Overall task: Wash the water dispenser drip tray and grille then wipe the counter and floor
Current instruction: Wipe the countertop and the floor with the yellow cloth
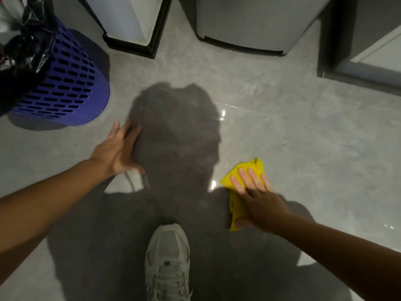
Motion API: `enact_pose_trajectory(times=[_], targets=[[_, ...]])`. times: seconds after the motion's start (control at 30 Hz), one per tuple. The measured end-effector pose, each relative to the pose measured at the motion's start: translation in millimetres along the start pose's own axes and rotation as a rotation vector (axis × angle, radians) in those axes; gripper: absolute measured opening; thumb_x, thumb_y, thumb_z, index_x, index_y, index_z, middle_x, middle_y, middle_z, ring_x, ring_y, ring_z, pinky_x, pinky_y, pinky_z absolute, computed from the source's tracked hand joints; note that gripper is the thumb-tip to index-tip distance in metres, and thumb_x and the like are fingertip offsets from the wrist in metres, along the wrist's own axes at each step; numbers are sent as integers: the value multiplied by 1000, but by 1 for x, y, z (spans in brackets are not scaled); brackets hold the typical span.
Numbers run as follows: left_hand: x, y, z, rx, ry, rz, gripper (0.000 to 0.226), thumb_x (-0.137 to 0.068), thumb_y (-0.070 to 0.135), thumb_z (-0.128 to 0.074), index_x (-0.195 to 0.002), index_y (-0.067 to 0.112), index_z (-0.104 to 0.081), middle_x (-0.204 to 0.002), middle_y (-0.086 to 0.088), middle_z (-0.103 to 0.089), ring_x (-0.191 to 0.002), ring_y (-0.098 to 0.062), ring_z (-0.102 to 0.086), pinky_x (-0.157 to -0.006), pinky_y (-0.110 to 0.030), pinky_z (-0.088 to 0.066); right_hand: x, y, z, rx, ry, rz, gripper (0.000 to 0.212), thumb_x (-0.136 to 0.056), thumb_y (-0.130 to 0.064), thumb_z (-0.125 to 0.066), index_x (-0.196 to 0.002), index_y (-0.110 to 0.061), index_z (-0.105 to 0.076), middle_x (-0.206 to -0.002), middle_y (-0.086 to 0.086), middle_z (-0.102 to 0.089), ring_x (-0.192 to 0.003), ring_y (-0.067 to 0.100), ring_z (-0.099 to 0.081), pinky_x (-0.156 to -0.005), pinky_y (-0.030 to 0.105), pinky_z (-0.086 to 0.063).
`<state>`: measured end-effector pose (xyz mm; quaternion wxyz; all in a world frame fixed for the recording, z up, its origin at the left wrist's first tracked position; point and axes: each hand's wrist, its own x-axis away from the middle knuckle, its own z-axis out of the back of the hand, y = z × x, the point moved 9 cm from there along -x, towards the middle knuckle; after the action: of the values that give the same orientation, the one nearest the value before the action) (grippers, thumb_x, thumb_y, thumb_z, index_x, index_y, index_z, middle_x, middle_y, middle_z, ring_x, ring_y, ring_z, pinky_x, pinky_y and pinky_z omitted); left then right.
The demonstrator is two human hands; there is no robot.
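I look straight down at a grey glossy floor [282, 131]. My right hand [257, 198] presses a crumpled yellow cloth [249, 170] flat against the floor, fingers spread over it and thumb tucked under its near edge. My left hand [118, 149] rests flat on the floor to the left, fingers apart, holding nothing. The base of the water dispenser [132, 25] stands at the top, left of centre. No drip tray or grille is in view.
A blue perforated bin [67, 83] with a black bag [23, 51] stands at upper left. A grey appliance base [253, 25] and a dark cabinet plinth [351, 46] line the top right. My grey sneaker [167, 261] is at bottom centre. My shadow covers the middle.
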<state>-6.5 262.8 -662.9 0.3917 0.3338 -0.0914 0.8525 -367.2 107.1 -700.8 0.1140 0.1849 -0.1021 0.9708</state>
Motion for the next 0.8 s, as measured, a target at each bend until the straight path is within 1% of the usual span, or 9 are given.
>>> enact_pose_trajectory(times=[0.07,0.17,0.27,0.4,0.5,0.53,0.67,0.73,0.8], targets=[[0,0,1,8,0,6,150,-52,67,-92,-166,30,-2,-174,2,13,-160,-36,12,-121,-64,-29,39,35,-14,-44,-25,-181,139,-53,-84,-74,-163,-15,-23,-170,17,-16,-154,42,-20,-119,63,-24],[-1,-2,0,23,-4,16,151,-51,67,-92,-165,32,0,-174,4,17,-160,-34,13,-121,-63,-28,75,37,-33,-97,-21,-396,129,-64,-87,-53,-160,-6,-26,-166,28,-23,-150,50,-26,-110,71,-35],[-1,-3,-2,30,-11,25,151,-52,66,-92,-165,33,1,-174,4,19,-160,-32,15,-122,-62,-27,71,-6,-42,-273,0,-635,130,-65,-89,-44,-159,-2,-19,-161,36,-27,-147,57,-28,-110,73,-32],[-2,-4,-3,21,-21,18,152,-54,64,-93,-166,31,5,-174,0,18,-159,-34,15,-124,-61,-24,8,-64,-30,-488,51,-777,133,-69,-89,-50,-163,-12,4,-169,28,-4,-156,47,5,-120,68,-7],[-3,-4,-5,-6,-25,10,151,-57,65,-91,-165,30,8,-174,-3,18,-159,-34,15,-125,-61,-22,-75,-82,0,-583,124,-720,133,-74,-84,-59,-163,-20,16,-170,17,20,-150,34,35,-118,56,20],[-3,-5,-5,-14,-25,11,151,-57,65,-91,-165,31,9,-174,-3,18,-159,-34,15,-125,-61,-22,-105,-84,13,-595,139,-679,130,-75,-82,-59,-163,-21,16,-170,14,21,-150,32,36,-117,54,23],[-4,-3,-2,-95,-1,13,149,-59,71,-87,-165,28,8,-175,-5,14,-160,-35,10,-121,-62,-29,-199,-78,71,-327,241,-358,94,-89,-73,-49,-164,-23,-22,-171,13,-18,-158,36,-11,-123,59,-3],[-4,-3,-2,-121,6,13,147,-60,74,-84,-165,27,7,-175,-8,9,-160,-36,7,-121,-61,-29,-208,-67,93,-176,388,-212,65,-95,-62,-50,-148,-24,-51,-149,12,-52,-139,38,-45,-113,57,-29],[1,-2,-4,-115,9,34,141,-65,73,-82,-165,27,5,-175,-8,5,-161,-35,3,-121,-58,-29,-190,-57,105,-70,541,-125,38,-99,-51,-54,-122,-22,-63,-114,11,-64,-106,37,-59,-89,50,-42]])
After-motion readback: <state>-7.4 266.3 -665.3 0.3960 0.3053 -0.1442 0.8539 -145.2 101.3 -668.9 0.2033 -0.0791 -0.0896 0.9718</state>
